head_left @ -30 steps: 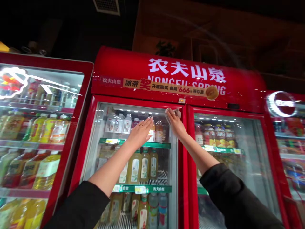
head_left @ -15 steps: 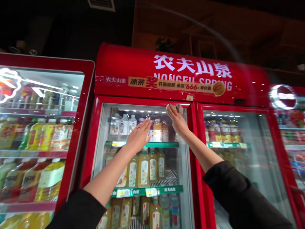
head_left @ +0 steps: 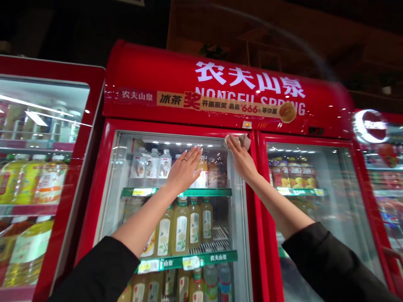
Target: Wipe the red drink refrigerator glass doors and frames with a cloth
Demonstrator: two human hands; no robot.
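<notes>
A red drinks fridge [head_left: 116,100] with two glass doors stands in front of me. At the upper right corner of its left glass door [head_left: 234,209], my right hand [head_left: 241,157] presses a pale cloth [head_left: 243,141] against the glass, by the red frame. My left hand [head_left: 185,167] lies flat on the same door, fingers stretched and together, holding nothing. Behind the glass, bottles of yellow-green drink [head_left: 181,226] and white-labelled bottles [head_left: 152,163] line the shelves; my left hand and forearm cover some of them.
To the left stands another red-framed fridge [head_left: 75,167] full of bottles. The right glass door [head_left: 333,209] has a red frame. A small switch box [head_left: 247,124] sits above the left door. Further shelves [head_left: 382,193] are at the far right.
My right hand and the cloth have shifted slightly right, closer to the door's corner. My left hand stays flat on the glass. The view has come nearer and turned a little.
</notes>
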